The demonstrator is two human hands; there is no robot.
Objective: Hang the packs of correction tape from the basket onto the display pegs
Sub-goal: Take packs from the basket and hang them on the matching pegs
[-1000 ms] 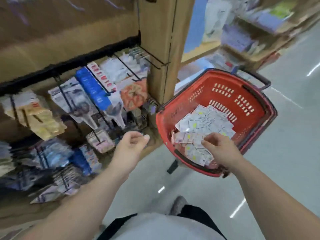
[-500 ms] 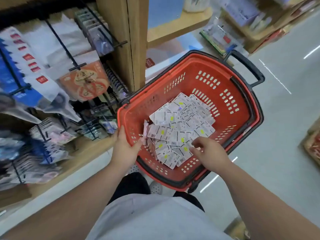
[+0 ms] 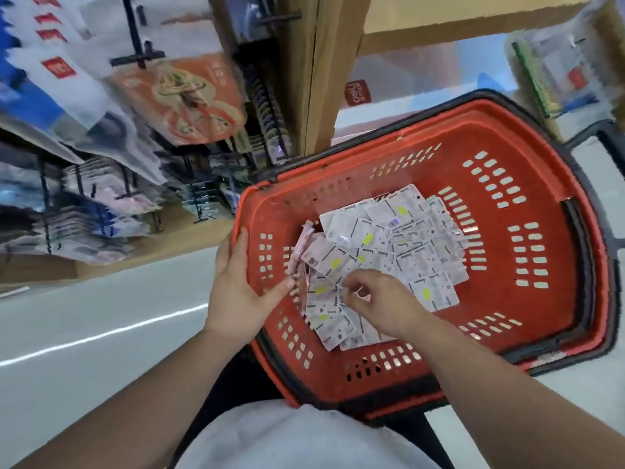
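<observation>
A red shopping basket (image 3: 548, 265) with a black rim and handle fills the middle and right of the head view. A loose pile of white correction tape packs (image 3: 402, 231) with yellow marks lies on its bottom. My left hand (image 3: 241, 289) holds the basket's near left wall, fingers outside and thumb inside beside a few pinkish packs (image 3: 306, 242). My right hand (image 3: 382, 304) reaches into the pile, its fingertips curled and pinching a pack (image 3: 333, 301) at the near left of the heap. Black display pegs (image 3: 137, 45) with hanging goods stand at the left.
A wooden post (image 3: 318, 72) rises just behind the basket's left corner. Lower pegs (image 3: 199, 204) carry small packets above a wooden shelf edge. Grey floor with a white line (image 3: 101, 336) runs at the left. More shelving (image 3: 561, 79) shows blurred at the top right.
The view has dropped and closed in on the basket. My left hand went from hovering near the pegs to the basket's rim. My right hand slid left across the pile and closed on a pack.
</observation>
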